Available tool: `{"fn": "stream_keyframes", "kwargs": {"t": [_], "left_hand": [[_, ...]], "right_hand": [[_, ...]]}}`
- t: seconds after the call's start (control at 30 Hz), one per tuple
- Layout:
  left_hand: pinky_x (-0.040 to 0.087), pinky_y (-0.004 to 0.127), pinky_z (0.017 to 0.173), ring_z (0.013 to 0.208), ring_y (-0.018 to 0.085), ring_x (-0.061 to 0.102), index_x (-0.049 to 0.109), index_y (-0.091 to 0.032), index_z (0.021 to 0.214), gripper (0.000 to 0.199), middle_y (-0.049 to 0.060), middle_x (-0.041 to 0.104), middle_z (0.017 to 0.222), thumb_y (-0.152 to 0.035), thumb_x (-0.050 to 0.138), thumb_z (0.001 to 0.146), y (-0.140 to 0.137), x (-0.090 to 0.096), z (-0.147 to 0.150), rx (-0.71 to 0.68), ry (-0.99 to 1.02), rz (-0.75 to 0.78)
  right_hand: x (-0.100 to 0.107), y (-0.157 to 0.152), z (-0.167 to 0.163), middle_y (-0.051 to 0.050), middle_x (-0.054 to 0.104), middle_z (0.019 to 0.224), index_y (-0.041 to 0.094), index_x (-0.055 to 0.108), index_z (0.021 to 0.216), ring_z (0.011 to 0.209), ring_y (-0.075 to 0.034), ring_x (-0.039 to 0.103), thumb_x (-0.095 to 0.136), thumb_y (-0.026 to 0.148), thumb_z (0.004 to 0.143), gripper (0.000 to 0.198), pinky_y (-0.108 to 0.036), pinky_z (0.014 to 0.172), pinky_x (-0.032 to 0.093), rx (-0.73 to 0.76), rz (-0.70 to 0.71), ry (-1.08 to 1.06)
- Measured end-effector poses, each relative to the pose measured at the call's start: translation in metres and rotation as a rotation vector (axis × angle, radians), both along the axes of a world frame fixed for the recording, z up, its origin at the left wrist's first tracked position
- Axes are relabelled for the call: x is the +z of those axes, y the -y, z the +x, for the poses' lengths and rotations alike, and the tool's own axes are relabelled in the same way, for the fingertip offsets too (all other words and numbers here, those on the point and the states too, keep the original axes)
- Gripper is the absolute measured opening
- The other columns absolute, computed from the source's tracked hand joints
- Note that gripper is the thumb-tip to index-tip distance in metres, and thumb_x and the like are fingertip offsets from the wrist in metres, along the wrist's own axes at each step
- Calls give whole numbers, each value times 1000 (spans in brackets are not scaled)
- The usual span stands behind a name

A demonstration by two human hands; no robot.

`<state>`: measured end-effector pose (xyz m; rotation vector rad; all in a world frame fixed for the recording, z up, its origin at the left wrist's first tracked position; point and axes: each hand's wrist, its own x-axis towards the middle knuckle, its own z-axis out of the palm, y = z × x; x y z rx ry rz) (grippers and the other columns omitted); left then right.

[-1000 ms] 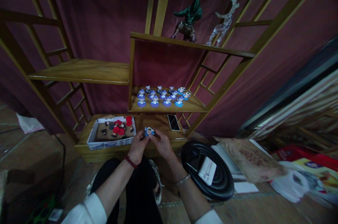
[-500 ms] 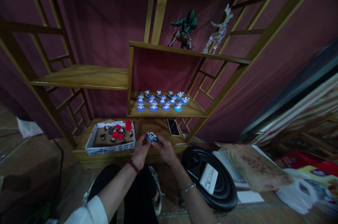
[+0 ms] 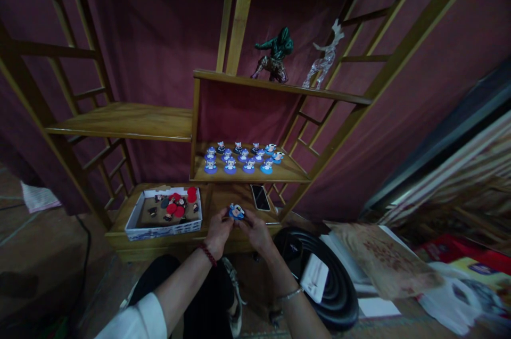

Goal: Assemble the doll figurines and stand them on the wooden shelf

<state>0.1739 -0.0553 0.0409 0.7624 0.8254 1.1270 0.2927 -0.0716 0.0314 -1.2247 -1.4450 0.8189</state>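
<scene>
A small blue-and-white figurine [image 3: 237,212] is held between my two hands, above the front edge of the lowest wooden shelf [image 3: 227,198]. My left hand [image 3: 219,231] closes on its left side, and my right hand [image 3: 256,231] pinches it from the right. Fingers cover parts of its base. Beyond the hands, rows of small figurines [image 3: 230,166] with purple, blue and dark bases stand on the middle shelf [image 3: 289,168]. To the left of my hands sits a patterned open box [image 3: 165,230] holding loose red and dark pieces [image 3: 175,205].
A phone [image 3: 260,197] lies on the lowest shelf to the right. Higher up stand a green-hooded figure [image 3: 277,54] and a clear deer ornament [image 3: 324,59]. A black ribbed round object [image 3: 339,291] with a white card [image 3: 315,277] occupies the floor at right, near a plastic bag [image 3: 451,296].
Both hands have shifted slightly right with the figurine, which is turned a little and shows more clearly. The camera view has tilted slightly, so the shelves sit lower.
</scene>
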Motion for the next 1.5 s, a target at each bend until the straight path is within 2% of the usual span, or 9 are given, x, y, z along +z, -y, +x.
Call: {"fn": "stream_keyframes", "kwargs": {"t": [0.5,0.7,1.07,1.3,1.5], "left_hand": [[46,29,75,81,15,59,64,-15,87,30,5,66,89,-1,52,64,0,19,15,-92,10,-16],[46,29,74,80,15,59,65,-15,84,26,6,66,85,-2,53,65,-3,20,28,-108,-38,22],[46,28,67,75,15,59,64,-13,85,30,8,66,83,0,47,64,-4,41,57,-150,-79,39],[46,28,67,71,15,58,63,-13,83,29,7,65,79,1,47,64,-6,52,79,-194,-66,73],[47,25,62,68,12,57,62,-13,81,28,6,64,77,3,46,65,-8,56,91,-193,-92,91]], "right_hand": [[-1,-3,29,-6,61,103,19,53,105,91,-20,59,62,28,65,42,-38,86,44,-28,-17,-1],[14,1,39,-5,62,101,20,56,101,94,-20,58,61,30,66,36,-37,88,43,-7,-13,-14],[37,8,74,-7,62,103,19,57,102,98,-22,56,64,34,65,40,-39,91,39,-38,4,1],[51,11,90,-6,62,101,20,57,102,94,-22,57,66,37,62,44,-40,87,43,-12,-20,-117],[63,16,98,-6,63,99,21,58,101,92,-22,58,67,37,62,44,-38,86,44,-21,-53,-121]]}}
